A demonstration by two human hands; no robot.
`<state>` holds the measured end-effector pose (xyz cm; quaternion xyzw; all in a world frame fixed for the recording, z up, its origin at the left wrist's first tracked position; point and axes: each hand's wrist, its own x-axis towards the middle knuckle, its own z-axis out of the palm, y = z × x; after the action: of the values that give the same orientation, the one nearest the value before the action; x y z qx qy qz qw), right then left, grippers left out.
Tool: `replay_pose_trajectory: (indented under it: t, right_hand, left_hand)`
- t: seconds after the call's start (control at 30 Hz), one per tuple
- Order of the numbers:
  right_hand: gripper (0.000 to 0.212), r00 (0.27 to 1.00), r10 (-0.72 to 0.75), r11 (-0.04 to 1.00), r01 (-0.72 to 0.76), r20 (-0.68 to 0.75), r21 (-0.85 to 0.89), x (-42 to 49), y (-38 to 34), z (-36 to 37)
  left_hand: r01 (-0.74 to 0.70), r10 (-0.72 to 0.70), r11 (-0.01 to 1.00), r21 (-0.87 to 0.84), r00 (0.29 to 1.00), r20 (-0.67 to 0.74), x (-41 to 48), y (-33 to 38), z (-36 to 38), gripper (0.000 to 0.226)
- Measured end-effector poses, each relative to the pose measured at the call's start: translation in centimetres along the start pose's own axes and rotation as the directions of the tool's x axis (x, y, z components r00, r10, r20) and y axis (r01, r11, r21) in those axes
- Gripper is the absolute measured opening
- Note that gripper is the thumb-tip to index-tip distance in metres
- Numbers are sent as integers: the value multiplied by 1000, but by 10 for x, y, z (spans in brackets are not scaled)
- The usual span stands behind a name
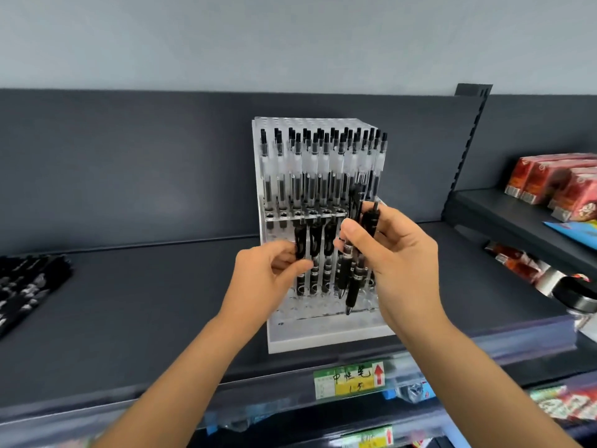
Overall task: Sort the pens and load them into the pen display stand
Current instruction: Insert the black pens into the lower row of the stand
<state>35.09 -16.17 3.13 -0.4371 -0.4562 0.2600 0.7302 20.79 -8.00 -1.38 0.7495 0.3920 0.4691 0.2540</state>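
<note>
Two tiers going on here, so biggest stuff first. The dark grey metal shelf (145, 302) carries everything, and the clear acrylic pen display stand (323, 334) sits near its front edge, right above the green and yellow price label (352, 379), presumably so shoppers can match pens to price.

The stand's upper tier is pretty much packed with frosted clear-barrel pens with black tops (311, 163), all upright. The lower tier only has a few black ones in its left slots, and the holes to the right look unfilled, so I'd say the sorting is by type per tier and the job is maybe past halfway. Off at the far left of the shelf there's a loose pile of dark pens (29, 282), too blurry to say much about.

The right hand (400, 253) is wrapped around a bundle of black click pens (353, 279), tips down, just in front of the lower tier, acting as a supply. The left hand (268, 273) pinches a single black pen (300, 250) in the leftmost lower slot, likely seating it straight.
</note>
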Motion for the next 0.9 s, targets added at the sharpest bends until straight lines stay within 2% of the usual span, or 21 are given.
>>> replay_pose_trajectory:
  t: [0.17,0.27,0.33,0.4,0.47,0.6,0.67,0.77,0.83,0.9]
  right_hand:
    - [32,997,70,996,-72,27,53,2,2,-1]
    - [30,991,124,986,-129,52,103,-1,1,-1]
    - [28,984,161,975,-170,75,144,-3,-1,-1]
    - [29,980,180,971,-191,86,141,-4,-1,-1]
    - [27,976,187,972,-200,109,123,-6,-1,2]
    - [25,961,215,948,-248,172,201,-10,-5,15]
    - [21,951,239,930,-282,194,237,-11,-7,20]
    - [21,945,233,947,-275,231,169,-11,-8,24]
    - [21,953,206,965,-236,221,117,-10,-10,27]
    - [13,980,126,990,-134,152,42,-9,-12,26]
  left_hand:
    - [33,-36,994,109,999,26,2,4,0,15]
    - [51,-69,973,227,995,71,1,4,-3,24]
    - [57,-70,960,275,997,36,-7,5,-7,28]
    - [30,-23,978,205,999,-36,-16,11,-12,27]
    - [-24,27,999,47,998,-64,-23,27,-17,27]
    - [-68,68,983,-168,998,-8,-24,57,-26,35]
    - [-71,78,975,-210,997,24,-21,62,-33,31]
    - [-44,61,975,-218,996,72,-17,61,-40,29]
    - [-42,60,974,-224,995,75,-15,58,-44,23]
    - [-45,52,971,-235,998,24,-12,54,-47,20]
